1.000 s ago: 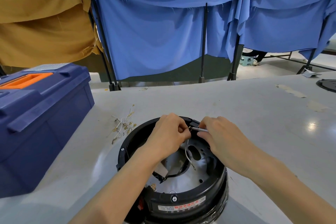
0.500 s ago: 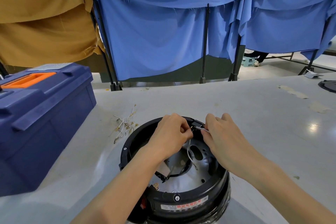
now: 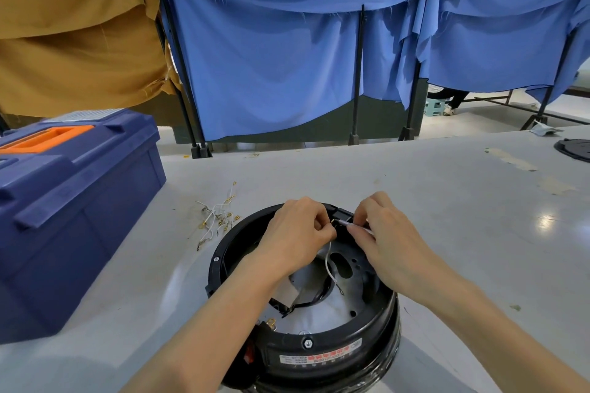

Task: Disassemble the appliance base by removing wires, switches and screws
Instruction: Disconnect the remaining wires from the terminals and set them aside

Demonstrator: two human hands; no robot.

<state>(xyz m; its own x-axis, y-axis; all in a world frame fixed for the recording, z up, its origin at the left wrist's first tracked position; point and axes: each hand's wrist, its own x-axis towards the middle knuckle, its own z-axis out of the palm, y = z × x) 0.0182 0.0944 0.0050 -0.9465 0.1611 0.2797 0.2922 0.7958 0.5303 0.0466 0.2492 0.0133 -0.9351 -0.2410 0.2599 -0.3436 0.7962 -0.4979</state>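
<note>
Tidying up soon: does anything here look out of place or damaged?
A tangle of loose wires lies on the table left of the appliance base. One white wire hangs loose inside it. Some tape-like patches mark the table at right.

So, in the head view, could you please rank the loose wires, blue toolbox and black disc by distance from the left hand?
From the left hand:
1. The loose wires, on the table just to its left.
2. The blue toolbox, further left.
3. The black disc, far right, at the table edge.
</note>
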